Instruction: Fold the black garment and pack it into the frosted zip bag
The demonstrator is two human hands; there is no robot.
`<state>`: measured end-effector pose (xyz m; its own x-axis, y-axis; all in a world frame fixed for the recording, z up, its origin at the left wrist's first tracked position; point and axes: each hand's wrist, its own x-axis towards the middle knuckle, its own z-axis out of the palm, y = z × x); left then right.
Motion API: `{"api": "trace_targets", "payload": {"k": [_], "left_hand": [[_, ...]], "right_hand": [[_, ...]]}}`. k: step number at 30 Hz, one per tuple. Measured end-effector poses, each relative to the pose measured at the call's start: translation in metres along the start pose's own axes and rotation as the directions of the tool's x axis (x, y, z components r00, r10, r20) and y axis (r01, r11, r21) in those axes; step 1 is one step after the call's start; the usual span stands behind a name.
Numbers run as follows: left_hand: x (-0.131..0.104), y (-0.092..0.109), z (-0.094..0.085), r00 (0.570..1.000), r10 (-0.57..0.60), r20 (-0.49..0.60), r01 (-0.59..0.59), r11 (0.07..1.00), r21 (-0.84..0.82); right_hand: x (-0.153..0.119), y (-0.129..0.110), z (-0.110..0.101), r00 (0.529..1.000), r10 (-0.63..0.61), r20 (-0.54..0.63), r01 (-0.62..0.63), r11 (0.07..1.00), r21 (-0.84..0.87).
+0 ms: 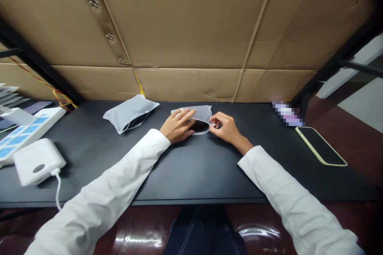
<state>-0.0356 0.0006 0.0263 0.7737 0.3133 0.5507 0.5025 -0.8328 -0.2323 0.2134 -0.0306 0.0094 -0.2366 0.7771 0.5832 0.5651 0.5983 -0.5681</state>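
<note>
A small frosted zip bag (204, 112) lies on the black tabletop between my hands, its mouth gaping toward me and dark inside. My left hand (178, 126) holds the bag's left side, fingers over the top and thumb near the lower edge of the opening. At the right end of the mouth, my right hand (224, 127) is closed in a pinch on the bag's edge; whether it grips a slider is hidden by the fingers. A second, larger frosted zip bag (131, 112) rests to the left, partly open, with something dark showing in its mouth.
A white charger block (38, 162) with a cable and a white power strip (32, 131) are at the left. On the right lie a phone (321, 146) in a pale case and a blurred-out item (287, 114). A cardboard panel (191, 28) rises behind the tabletop (191, 179).
</note>
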Motion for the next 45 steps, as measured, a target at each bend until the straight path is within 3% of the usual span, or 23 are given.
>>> {"api": "trace_targets", "payload": {"k": [3,6,9,12,14,17,20,22,24,25,27,29,31,34,36,38,40,42,45], "left_hand": [[0.008,0.006,0.005,0.996,-0.075,0.044,0.073,0.996,0.042],[0.010,0.007,0.013,0.996,-0.072,0.052,0.067,0.993,0.095],[0.006,0.004,0.018,1.000,-0.019,-0.013,0.020,0.998,0.067],[0.000,0.003,0.016,0.994,0.004,-0.110,-0.012,0.997,-0.071],[-0.003,0.006,0.011,0.987,0.049,-0.150,-0.076,0.981,-0.178],[-0.004,0.017,0.005,0.953,0.209,-0.217,-0.259,0.937,-0.236],[0.001,0.036,0.000,0.914,0.313,-0.258,-0.379,0.885,-0.270],[0.006,0.050,-0.003,0.945,0.210,-0.250,-0.288,0.897,-0.334],[0.012,0.061,-0.007,0.971,-0.054,-0.232,-0.050,0.907,-0.418],[0.016,0.065,-0.009,0.955,-0.211,-0.211,0.090,0.878,-0.470],[0.021,0.065,-0.013,0.869,-0.481,-0.117,0.327,0.735,-0.594],[0.025,0.060,-0.016,0.776,-0.629,0.044,0.451,0.505,-0.736],[0.027,0.053,-0.016,0.707,-0.673,0.219,0.467,0.212,-0.858],[0.026,0.044,-0.013,0.625,-0.673,0.396,0.396,-0.164,-0.904],[0.025,0.040,-0.009,0.576,-0.686,0.443,0.364,-0.270,-0.891],[0.022,0.034,-0.006,0.543,-0.701,0.462,0.358,-0.305,-0.883],[0.018,0.027,-0.005,0.569,-0.669,0.478,0.383,-0.299,-0.874],[0.013,0.016,-0.007,0.664,-0.556,0.500,0.448,-0.239,-0.861],[0.005,-0.001,-0.016,0.806,-0.289,0.517,0.538,-0.007,-0.843]], "right_hand": [[-0.001,-0.003,0.004,0.999,0.008,0.038,-0.011,0.998,0.060],[0.000,-0.004,0.007,1.000,0.024,0.011,-0.025,0.997,0.078],[0.001,-0.002,0.009,0.993,0.072,-0.095,-0.061,0.993,0.105],[0.004,0.005,0.008,0.959,0.204,-0.199,-0.164,0.966,0.201],[0.005,0.013,0.006,0.919,0.314,-0.238,-0.259,0.936,0.237],[0.006,0.027,0.000,0.859,0.419,-0.293,-0.366,0.904,0.220],[0.005,0.037,-0.005,0.859,0.415,-0.299,-0.372,0.908,0.190],[0.004,0.040,-0.007,0.889,0.386,-0.246,-0.352,0.920,0.173],[0.005,0.040,-0.009,0.919,0.347,-0.186,-0.325,0.936,0.139],[0.006,0.040,-0.011,0.928,0.333,-0.167,-0.317,0.941,0.113],[0.008,0.038,-0.016,0.924,0.349,-0.156,-0.347,0.937,0.041],[0.009,0.036,-0.024,0.892,0.423,-0.158,-0.433,0.901,-0.027],[0.010,0.033,-0.033,0.834,0.543,-0.097,-0.546,0.837,-0.015],[0.009,0.027,-0.050,0.674,0.718,0.176,-0.738,0.662,0.126],[0.007,0.022,-0.061,0.575,0.722,0.384,-0.814,0.553,0.179],[0.005,0.016,-0.069,0.552,0.639,0.536,-0.818,0.541,0.197],[0.003,0.011,-0.072,0.593,0.530,0.606,-0.760,0.617,0.205],[0.001,0.008,-0.073,0.655,0.408,0.636,-0.638,0.749,0.177],[-0.001,0.005,-0.070,0.719,0.239,0.653,-0.394,0.914,0.100]]}}
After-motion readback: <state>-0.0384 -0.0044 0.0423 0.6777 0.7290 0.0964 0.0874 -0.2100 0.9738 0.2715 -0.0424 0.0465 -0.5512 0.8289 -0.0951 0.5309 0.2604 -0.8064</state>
